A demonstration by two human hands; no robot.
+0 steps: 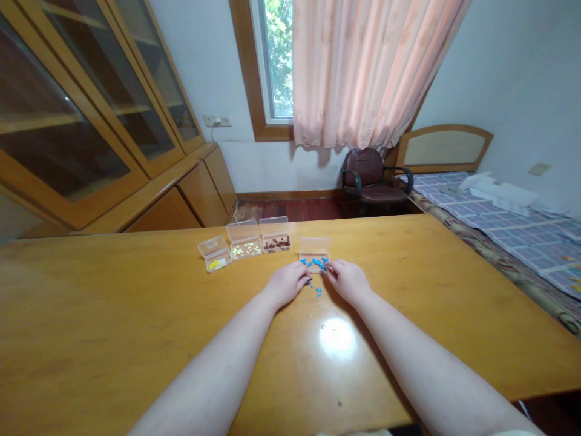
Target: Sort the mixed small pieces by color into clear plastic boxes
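A small clear plastic box (315, 243) stands open on the table, its lid raised at the back. Several small blue pieces (319, 263), like capsules, lie inside it. In front of the box a few loose blue pieces (318, 292) rest on the wood. My left hand (289, 283) is at the box's front left corner, fingers curled together. At the right side my right hand (349, 280) has its thumb and fingertips pinched at the box's edge. Whatever either hand holds is too small or hidden to tell.
To the left stand three more open clear boxes: one with brown pieces (276, 244), one with pale yellow pieces (246, 249), one with yellow and white pieces (217, 264). Beyond the wooden table (136, 315) are a chair (370, 175), a bed (508, 212) and a cabinet (167, 206).
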